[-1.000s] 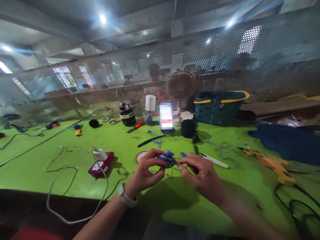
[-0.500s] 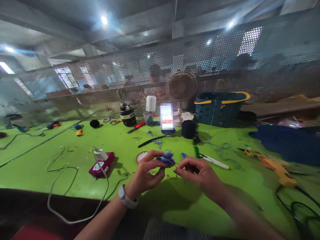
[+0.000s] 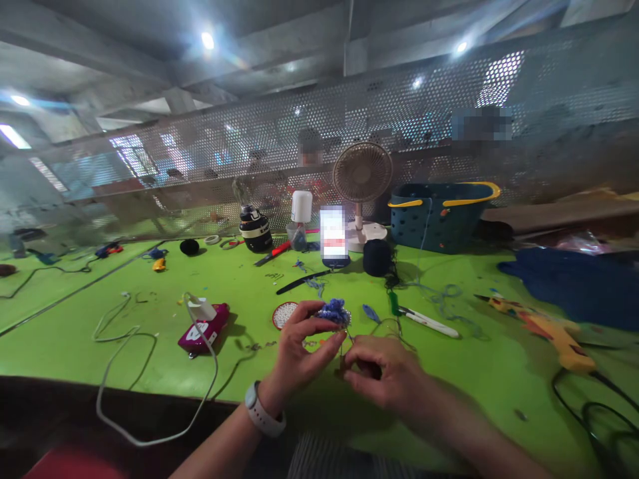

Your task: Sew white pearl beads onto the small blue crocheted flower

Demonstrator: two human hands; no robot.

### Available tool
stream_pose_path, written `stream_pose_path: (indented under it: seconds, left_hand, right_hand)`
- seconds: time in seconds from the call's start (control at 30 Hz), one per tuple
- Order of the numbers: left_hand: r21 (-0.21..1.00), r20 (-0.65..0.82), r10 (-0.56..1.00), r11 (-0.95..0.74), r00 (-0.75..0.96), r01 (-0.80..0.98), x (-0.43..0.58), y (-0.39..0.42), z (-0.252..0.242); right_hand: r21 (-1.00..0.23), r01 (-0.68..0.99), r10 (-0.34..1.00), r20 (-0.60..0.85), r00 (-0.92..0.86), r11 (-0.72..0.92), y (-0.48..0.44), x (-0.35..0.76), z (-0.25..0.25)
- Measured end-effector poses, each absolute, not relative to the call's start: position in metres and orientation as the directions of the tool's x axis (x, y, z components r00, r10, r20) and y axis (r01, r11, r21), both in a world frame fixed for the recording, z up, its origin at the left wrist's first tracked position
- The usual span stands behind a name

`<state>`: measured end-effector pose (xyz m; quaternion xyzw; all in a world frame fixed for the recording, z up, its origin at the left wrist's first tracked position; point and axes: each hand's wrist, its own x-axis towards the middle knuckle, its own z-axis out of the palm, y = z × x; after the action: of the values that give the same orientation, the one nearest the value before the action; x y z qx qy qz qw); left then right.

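Note:
My left hand (image 3: 304, 349), a pale watch band on its wrist, grips a small blue crocheted yarn piece (image 3: 333, 310) edged with pearly beads. Just below that piece, my right hand (image 3: 387, 372) is closed with thumb and forefinger pinched on a thin strand (image 3: 350, 336) running up to it. Whether the strand is thread or a needle is too small to tell. Left of the piece, partly behind my left fingers, sits a red-rimmed dish of white beads (image 3: 284, 315). A small blue leaf-shaped piece (image 3: 370, 313) lies beyond my right hand.
On the green table (image 3: 164, 359) are a purple power strip (image 3: 204, 330) with a white cable, a white-handled tool (image 3: 429, 322), a yellow glue gun (image 3: 549, 329) and a dark yarn ball (image 3: 377, 257). Behind stand a lit phone (image 3: 333, 233), a fan (image 3: 363, 173) and a basket (image 3: 439, 219).
My right hand has moved down and slightly left, closer to my left thumb, with the strand drawn below the yarn piece. My left hand has shifted a little right, tilting the piece.

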<state>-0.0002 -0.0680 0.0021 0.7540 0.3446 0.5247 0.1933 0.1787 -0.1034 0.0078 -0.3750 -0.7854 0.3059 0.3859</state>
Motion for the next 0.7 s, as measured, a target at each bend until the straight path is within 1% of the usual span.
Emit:
stream_pose_path:
  seconds: [0.07, 0.17, 0.2, 0.27, 0.4, 0.53, 0.57, 0.7]
  left_hand:
    - [0.629, 0.683, 0.701, -0.707, 0.204, 0.325, 0.0, -0.068, 0.001]
    - [0.59, 0.714, 0.665, -0.74, 0.219, 0.324, 0.0, -0.067, 0.001]
    - [0.578, 0.721, 0.654, -0.75, 0.228, 0.321, 0.0, -0.067, 0.002]
    - [0.56, 0.732, 0.636, -0.766, 0.245, 0.314, 0.0, -0.067, 0.003]
    - [0.549, 0.728, 0.629, -0.773, 0.272, 0.317, 0.0, -0.069, 0.004]
    - [0.578, 0.705, 0.646, -0.762, 0.292, 0.292, 0.001, -0.072, 0.005]
    - [0.584, 0.701, 0.649, -0.76, 0.295, 0.285, 0.001, -0.073, 0.005]
    - [0.607, 0.681, 0.665, -0.747, 0.307, 0.272, 0.0, -0.073, 0.004]
  right_hand:
    - [-0.74, 0.371, 0.816, 0.418, -0.401, 0.561, -0.107, 0.18, 0.012]
    - [-0.735, 0.38, 0.828, 0.491, -0.273, 0.561, -0.113, 0.185, 0.022]
    - [-0.725, 0.382, 0.819, 0.529, -0.224, 0.573, -0.114, 0.187, 0.026]
    - [-0.668, 0.412, 0.772, 0.612, -0.169, 0.62, -0.113, 0.191, 0.031]
    - [-0.493, 0.529, 0.664, 0.722, -0.194, 0.69, -0.107, 0.196, 0.035]
    - [-0.323, 0.641, 0.572, 0.789, -0.223, 0.696, -0.103, 0.195, 0.034]
    - [-0.308, 0.643, 0.566, 0.789, -0.239, 0.701, -0.103, 0.195, 0.033]
    - [-0.317, 0.598, 0.566, 0.773, -0.287, 0.736, -0.1, 0.193, 0.029]
